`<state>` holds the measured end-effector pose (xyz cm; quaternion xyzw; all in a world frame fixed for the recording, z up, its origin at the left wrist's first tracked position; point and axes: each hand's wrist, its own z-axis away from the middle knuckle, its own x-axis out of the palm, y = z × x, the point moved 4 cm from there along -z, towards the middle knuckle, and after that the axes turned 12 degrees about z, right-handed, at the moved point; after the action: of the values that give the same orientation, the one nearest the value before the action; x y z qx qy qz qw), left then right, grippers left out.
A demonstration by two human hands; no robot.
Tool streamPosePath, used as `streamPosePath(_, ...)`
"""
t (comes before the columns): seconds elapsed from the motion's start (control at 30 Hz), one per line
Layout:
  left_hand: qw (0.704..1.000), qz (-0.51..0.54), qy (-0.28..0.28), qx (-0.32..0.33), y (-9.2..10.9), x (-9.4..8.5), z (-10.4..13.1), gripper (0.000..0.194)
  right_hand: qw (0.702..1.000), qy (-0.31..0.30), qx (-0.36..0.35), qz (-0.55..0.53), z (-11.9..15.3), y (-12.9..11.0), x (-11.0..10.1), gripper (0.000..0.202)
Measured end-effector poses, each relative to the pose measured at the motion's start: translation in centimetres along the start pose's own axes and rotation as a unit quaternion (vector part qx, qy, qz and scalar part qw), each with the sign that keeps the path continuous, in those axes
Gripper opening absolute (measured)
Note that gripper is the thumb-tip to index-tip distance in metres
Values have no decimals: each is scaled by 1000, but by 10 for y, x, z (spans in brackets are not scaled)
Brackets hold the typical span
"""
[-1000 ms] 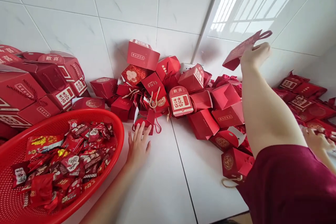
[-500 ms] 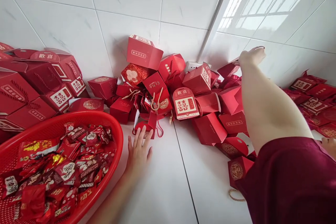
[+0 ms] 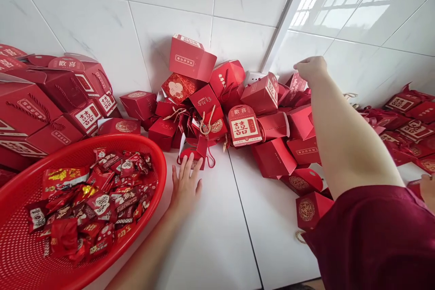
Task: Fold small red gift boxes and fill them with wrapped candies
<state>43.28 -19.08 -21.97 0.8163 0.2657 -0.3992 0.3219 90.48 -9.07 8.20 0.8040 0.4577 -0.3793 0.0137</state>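
Observation:
My left hand [image 3: 186,186] is open with fingers spread, palm down. Its fingertips touch a small red gift box [image 3: 193,150] with a round gold emblem and a red cord. On the right, my right arm in a maroon sleeve stretches far out over the pile. My right hand [image 3: 311,69] is closed at the top edge of a red printed box [image 3: 297,84] near the wall; its fingertips are partly hidden. To the left of my left hand stands a red plastic basket [image 3: 161,176] holding several wrapped sweets [image 3: 102,204].
Red gift boxes [image 3: 204,99] are heaped along the tiled wall [image 3: 170,4], with a white socket [image 3: 255,77] behind them. More boxes [image 3: 78,95] are stacked at left. Red packets [image 3: 416,129] lie at right. Another person's hand [image 3: 427,191] shows at the right edge.
The view has tilted slightly down and shifted left. My right hand has moved a little left, and the box by it has turned. My left hand stays at the small box.

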Motion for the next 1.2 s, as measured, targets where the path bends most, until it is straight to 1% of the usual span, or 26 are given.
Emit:
streamPosePath(0.07, 1000, 6, -7, -7, 0, 0, -1, 64, 998, -44, -18, -45, 19, -14, -21, 37)
streamPosePath(0.1, 1000, 9, -10, -10, 0, 0, -1, 64, 996, -45, -26, -67, 34, -21, -35, 39)
streamPosePath(0.13, 1000, 13, -13, -13, 1, -1, -2, 65, 994, -37, -39, -99, 52, -26, -52, 40)
streamPosePath(0.2, 1000, 20, -17, -17, 2, -2, -2, 68, 969, -11, -83, -231, 96, -35, -86, 34)
streamPosePath(0.23, 999, 22, -18, -20, 2, -2, -2, 69, 957, -6, -99, -274, 122, -36, -100, 31)
streamPosePath(0.27, 999, 24, -19, -22, 3, -3, -2, 70, 947, -1, -101, -306, 147, -35, -112, 28)
streamPosePath(0.3, 999, 25, -18, -23, 3, -3, -2, 71, 941, 3, -86, -326, 172, -30, -121, 25)
streamPosePath(0.37, 999, 25, -14, -25, 4, -3, -2, 73, 941, 13, -26, -338, 212, -15, -130, 23)
streamPosePath(0.4, 999, 24, -11, -26, 4, -3, -2, 74, 943, 4, -4, -331, 227, -8, -130, 22)
streamPosePath(0.47, 999, 22, -7, -34, 4, -4, -1, 75, 953, -21, 38, -299, 247, 8, -125, 21)
streamPosePath(0.53, 999, 18, -8, -43, 4, -4, -1, 76, 960, -39, 67, -268, 256, 21, -120, 23)
streamPosePath(0.6, 999, 14, -13, -47, 4, -4, -1, 76, 962, -38, 85, -256, 258, 29, -118, 26)
streamPosePath(0.67, 999, 11, -18, -47, 4, -4, -1, 75, 960, -38, 87, -265, 259, 30, -118, 27)
streamPosePath(0.77, 999, 12, -21, -44, 4, -3, -1, 76, 951, -64, 64, -295, 262, 19, -117, 26)
streamPosePath(0.87, 999, 17, -16, -41, 4, -1, 0, 76, 942, -89, 25, -322, 268, -5, -114, 22)
streamPosePath(0.97, 999, 26, 2, -39, 5, -3, 0, 73, 935, -121, -24, -331, 278, -43, -105, 19)
streamPosePath(1.03, 998, 30, 21, -46, 6, -7, 0, 67, 926, -174, -77, -324, 289, -77, -93, 19)
streamPosePath(1.1, 997, 29, 42, -55, 8, -12, 0, 59, 901, -260, -168, -305, 304, -118, -76, 21)
streamPosePath(1.13, 997, 28, 51, -58, 9, -15, 0, 54, 890, -291, -210, -280, 312, -138, -67, 22)
streamPosePath(1.2, 996, 26, 61, -57, 10, -18, 0, 46, 884, -335, -262, -192, 326, -172, -48, 25)
